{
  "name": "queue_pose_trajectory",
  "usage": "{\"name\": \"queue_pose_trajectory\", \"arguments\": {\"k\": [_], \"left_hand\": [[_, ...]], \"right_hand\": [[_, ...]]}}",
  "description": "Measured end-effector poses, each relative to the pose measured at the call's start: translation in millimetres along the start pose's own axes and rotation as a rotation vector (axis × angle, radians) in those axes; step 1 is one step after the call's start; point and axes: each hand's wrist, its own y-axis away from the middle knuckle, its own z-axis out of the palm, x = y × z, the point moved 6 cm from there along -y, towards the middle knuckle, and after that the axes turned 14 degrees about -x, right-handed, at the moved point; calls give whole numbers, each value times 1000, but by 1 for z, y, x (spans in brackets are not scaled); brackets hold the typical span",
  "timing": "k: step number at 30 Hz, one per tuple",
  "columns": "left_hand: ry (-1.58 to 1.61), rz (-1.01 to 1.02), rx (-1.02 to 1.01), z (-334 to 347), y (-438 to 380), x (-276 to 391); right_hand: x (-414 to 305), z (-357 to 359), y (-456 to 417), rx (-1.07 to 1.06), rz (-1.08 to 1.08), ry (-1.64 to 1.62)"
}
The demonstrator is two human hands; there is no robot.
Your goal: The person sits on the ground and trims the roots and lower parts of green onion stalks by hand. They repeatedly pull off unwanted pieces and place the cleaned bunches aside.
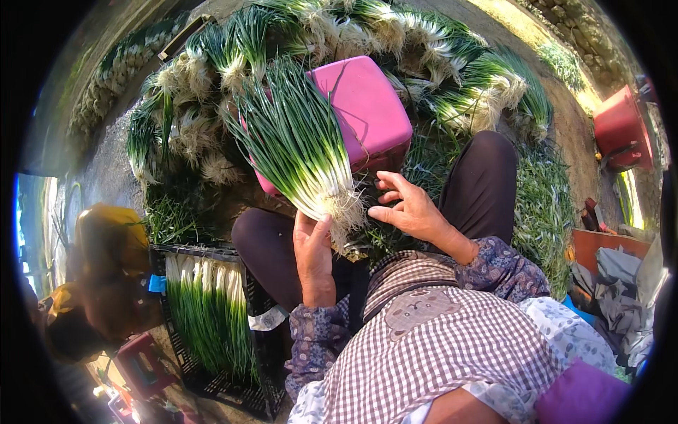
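A large bunch of green onions lies slanted across the pink plastic stool, leaves pointing away and tangled pale roots toward me. My left hand grips the bunch at its white root end, thumb on top and fingers partly hidden underneath. Just right of the roots, my right hand hovers with its fingers curled and spread apart, holding nothing. The far part of the stool shows bare; its left side is mostly covered by the leaves.
More green onion bunches ring the stool. A black plastic crate of aligned green onions stands at my left. Leaf trimmings cover the ground at right. A red bucket stands far right, a red stool lower left.
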Motion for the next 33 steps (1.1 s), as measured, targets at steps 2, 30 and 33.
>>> {"name": "queue_pose_trajectory", "arguments": {"k": [2, 30, 33], "left_hand": [[-93, 62, -15, 6, 2, 3], [-1311, 186, -181, 69, 17, 61], [-1493, 369, 12, 73, 26, 80]], "right_hand": [[-4, 14, -28, 87, -91, -149], [-13, 10, 22, -179, -208, -598], [-20, 5, 32, -193, -194, -471]]}}
